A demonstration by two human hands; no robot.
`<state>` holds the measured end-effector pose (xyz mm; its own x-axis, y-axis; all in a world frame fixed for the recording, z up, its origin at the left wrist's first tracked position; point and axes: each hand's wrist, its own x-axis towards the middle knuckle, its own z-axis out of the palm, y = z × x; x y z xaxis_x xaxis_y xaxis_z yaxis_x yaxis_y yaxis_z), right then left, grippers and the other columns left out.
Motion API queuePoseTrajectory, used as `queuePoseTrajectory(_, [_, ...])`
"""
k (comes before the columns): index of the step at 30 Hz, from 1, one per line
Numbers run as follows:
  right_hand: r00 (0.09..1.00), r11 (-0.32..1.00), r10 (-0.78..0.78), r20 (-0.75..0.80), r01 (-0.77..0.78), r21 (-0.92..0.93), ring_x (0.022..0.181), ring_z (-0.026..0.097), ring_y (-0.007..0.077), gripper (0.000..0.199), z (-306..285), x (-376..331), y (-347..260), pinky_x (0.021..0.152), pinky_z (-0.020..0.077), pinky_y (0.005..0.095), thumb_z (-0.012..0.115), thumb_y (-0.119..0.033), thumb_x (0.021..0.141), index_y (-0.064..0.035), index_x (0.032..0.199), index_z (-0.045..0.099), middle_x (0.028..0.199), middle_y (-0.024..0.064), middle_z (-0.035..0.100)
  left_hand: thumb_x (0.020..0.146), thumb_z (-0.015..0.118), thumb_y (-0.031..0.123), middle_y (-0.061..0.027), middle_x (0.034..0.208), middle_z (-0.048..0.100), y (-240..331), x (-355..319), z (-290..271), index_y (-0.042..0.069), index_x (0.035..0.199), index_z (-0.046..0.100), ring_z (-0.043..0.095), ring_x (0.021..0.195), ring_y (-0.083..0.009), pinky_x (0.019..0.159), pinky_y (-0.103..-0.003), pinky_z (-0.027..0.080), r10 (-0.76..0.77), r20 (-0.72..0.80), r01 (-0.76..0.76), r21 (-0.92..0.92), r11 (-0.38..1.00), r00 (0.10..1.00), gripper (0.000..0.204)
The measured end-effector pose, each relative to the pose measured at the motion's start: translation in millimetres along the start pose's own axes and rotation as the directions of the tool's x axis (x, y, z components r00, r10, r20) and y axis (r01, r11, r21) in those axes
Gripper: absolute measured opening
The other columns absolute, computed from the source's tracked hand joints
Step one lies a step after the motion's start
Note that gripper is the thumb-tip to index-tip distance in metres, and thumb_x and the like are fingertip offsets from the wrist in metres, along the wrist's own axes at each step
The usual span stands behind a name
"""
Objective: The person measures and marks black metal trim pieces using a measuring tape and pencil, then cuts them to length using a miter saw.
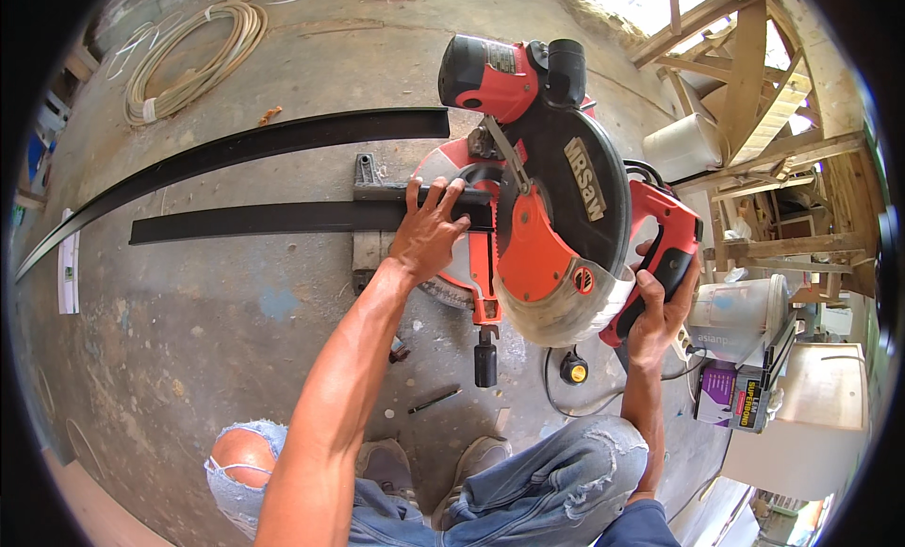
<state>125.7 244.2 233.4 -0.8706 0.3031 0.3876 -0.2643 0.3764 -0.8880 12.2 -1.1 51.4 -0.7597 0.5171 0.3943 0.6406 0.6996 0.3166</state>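
A red and black miter saw (566, 189) stands on the concrete floor, its round blade cover tipped toward me. My right hand (657, 311) is wrapped round the saw's red and black handle (674, 236) at its right side. On the saw's base lies the end of a long black strip (245, 222), which reaches out to the left. My left hand (431, 228) clamps this strip against the saw's fence, fingers bent over the back and thumb toward the blade. The blade's edge is hidden by the cover. A second, longer black channel (283, 141) lies farther back.
A coiled hose (203, 61) lies at the far left. A pencil (435, 401) and a tape measure (573, 368) are on the floor near my feet. At the right stand a bucket (740, 306), a purple and black box (733, 396) and wooden framing (754, 85). A cable (556, 401) runs across the floor.
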Motion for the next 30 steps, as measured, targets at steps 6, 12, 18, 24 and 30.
queuePoseTrajectory(6, [1.000,1.000,-0.007,0.002,0.007,0.029,0.070,0.059,0.0136,0.064,0.9,0.1,1.4,0.056,0.0514,0.0269,0.056,0.001,0.091,-0.0004,0.150,0.030,0.116,0.0179,0.058,0.078,0.077,0.016,-0.0149,0.144,0.045,0.0,0.4,1.4,0.014,0.103,0.078,0.039,0.137,-0.0328,0.113,-0.062,0.019,-0.003,-0.008,0.003,-0.006,1.000,1.000,0.025])
queuePoseTrajectory(12, [1.000,1.000,-0.018,0.013,0.018,0.000,0.069,0.059,0.0130,0.063,1.2,1.0,-0.2,0.056,0.0508,0.0266,0.055,0.001,0.092,0.0000,0.150,0.030,0.115,0.0177,0.058,0.077,0.078,0.018,-0.0132,0.142,0.047,0.1,0.7,0.4,0.015,0.102,0.078,0.041,0.135,-0.0320,0.113,-0.060,0.021,-0.009,-0.014,0.009,0.009,1.000,1.000,0.025])
queuePoseTrajectory(18, [0.999,0.999,-0.053,-0.003,0.053,0.006,0.066,0.057,0.0132,0.060,0.8,-7.7,11.2,0.053,0.0493,0.0265,0.057,-0.004,0.096,-0.0003,0.150,0.030,0.115,0.0175,0.058,0.077,0.079,0.020,-0.0122,0.141,0.048,0.3,1.1,-0.6,0.016,0.101,0.078,0.042,0.135,-0.0302,0.114,-0.058,0.022,-0.015,-0.012,0.015,0.015,1.000,1.000,0.025])
queuePoseTrajectory(24, [1.000,1.000,-0.009,0.013,0.008,0.009,0.064,0.056,0.0127,0.052,1.2,6.9,-1.0,0.052,0.0481,0.0258,0.056,-0.008,0.099,-0.0005,0.146,0.035,0.112,0.0157,0.059,0.078,0.078,0.022,-0.0110,0.140,0.048,0.7,0.5,-4.6,0.017,0.102,0.079,0.042,0.135,-0.0293,0.115,-0.056,0.023,-0.036,0.007,0.035,0.018,0.999,0.999,0.025])
queuePoseTrajectory(30, [1.000,1.000,0.000,0.009,0.000,0.007,0.064,0.055,0.0125,0.049,2.7,9.2,-8.5,0.051,0.0477,0.0258,0.055,-0.010,0.100,-0.0003,0.144,0.037,0.112,0.0158,0.060,0.078,0.078,0.024,-0.0099,0.140,0.048,3.1,2.4,-5.1,0.018,0.103,0.079,0.041,0.134,-0.0287,0.116,-0.056,0.023,-0.042,0.013,0.042,0.033,0.999,0.999,0.026])
